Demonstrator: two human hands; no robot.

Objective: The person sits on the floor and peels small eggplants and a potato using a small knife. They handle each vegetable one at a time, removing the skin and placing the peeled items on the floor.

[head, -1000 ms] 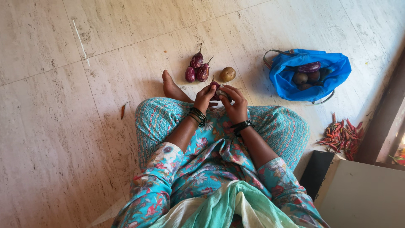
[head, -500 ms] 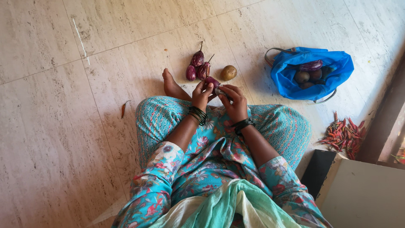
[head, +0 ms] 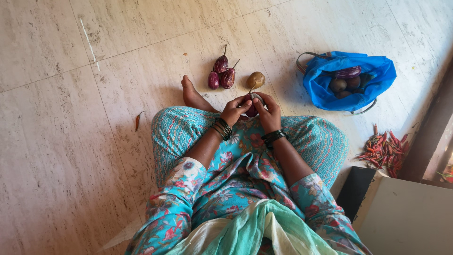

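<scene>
Two hands meet over one small purple brinjal [head: 250, 109], held just above the lap at the centre of the view. The left hand [head: 234, 111] wraps it from the nine o'clock side, fingers curled around the body, while the right hand [head: 268, 113] closes on it from three o'clock, fingertips working near the stem end, where a thin stalk sticks up toward twelve. Whether a blade or only fingers is at work there, I cannot tell; the spot is too small and partly covered.

To do this well, I judge the left hand should keep the fruit steady and turn it a little at a time, letting the right hand work the cap and stalk with short, controlled pulls directed away from the other fingers.

At about eleven o'clock from the hands, three more striped brinjals [head: 221, 74] lie touching one another on the pale stone floor [head: 56, 141], near the bare foot [head: 192, 97]. A brownish round vegetable [head: 256, 80] sits just beyond the hands at twelve. At two o'clock, a blue bag [head: 321, 89] lies open with more vegetables inside. A heap of dried red chillies [head: 383, 150] lies at three o'clock, well apart.
</scene>
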